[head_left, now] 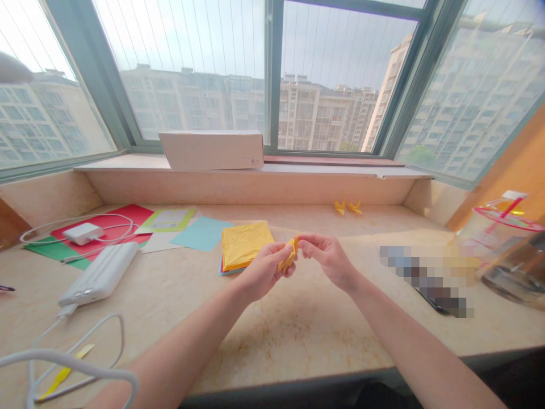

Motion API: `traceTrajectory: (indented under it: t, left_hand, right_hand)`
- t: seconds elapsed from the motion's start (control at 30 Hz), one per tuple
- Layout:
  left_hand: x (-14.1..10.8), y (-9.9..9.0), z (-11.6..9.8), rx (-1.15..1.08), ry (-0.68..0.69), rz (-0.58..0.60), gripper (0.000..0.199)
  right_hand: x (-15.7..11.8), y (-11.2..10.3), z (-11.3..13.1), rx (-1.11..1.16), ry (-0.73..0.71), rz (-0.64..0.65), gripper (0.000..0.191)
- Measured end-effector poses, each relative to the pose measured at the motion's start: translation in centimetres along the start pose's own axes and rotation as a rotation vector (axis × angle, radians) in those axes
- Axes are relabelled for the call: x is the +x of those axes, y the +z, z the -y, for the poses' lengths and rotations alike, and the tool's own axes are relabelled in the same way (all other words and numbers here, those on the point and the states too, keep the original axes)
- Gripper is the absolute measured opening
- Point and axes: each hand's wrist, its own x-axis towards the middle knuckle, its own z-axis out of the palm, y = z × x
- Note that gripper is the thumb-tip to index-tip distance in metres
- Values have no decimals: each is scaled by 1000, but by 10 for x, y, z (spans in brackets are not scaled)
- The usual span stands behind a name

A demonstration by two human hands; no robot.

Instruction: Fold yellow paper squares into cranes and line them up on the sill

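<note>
Between my hands, over the middle of the stone counter (pixel 298 324), is a small folded piece of yellow paper (pixel 288 257). My left hand (pixel 264 269) grips it with thumb and fingers. The fingertips of my right hand (pixel 326 255) pinch its upper right end. A stack of yellow paper sheets (pixel 244 244) lies just behind my left hand, with blue and red edges showing beneath. Two small folded yellow paper birds (pixel 339 207) (pixel 355 208) stand near the back ledge, right of centre.
At left lie coloured sheets (pixel 202 233), a white charger (pixel 83 232), a white power bank (pixel 100 272), looping cables (pixel 121 335) and a yellow tool (pixel 63 374). A white box (pixel 213 151) sits on the sill. At right are a blurred phone (pixel 434 287) and a cup (pixel 481 238).
</note>
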Motion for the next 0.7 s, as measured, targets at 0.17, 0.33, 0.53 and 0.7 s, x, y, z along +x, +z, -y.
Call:
traceTrajectory:
  t: [0.17,0.33,0.53,0.7]
  left_hand:
    - [0,-3,1,-64,-50,5,26]
    - [0,-6,1,-36,-78,26,25]
    - [0,-7,0,1,-73,55,31]
    - [0,-7,0,32,-58,76,36]
  right_hand:
    - [-1,-1,4,-47,1,32,23]
    - [0,-2,2,-50,-1,31,24]
    - [1,-3,-2,-49,-14,57,25]
    - [1,-3,-1,-45,-2,70,27]
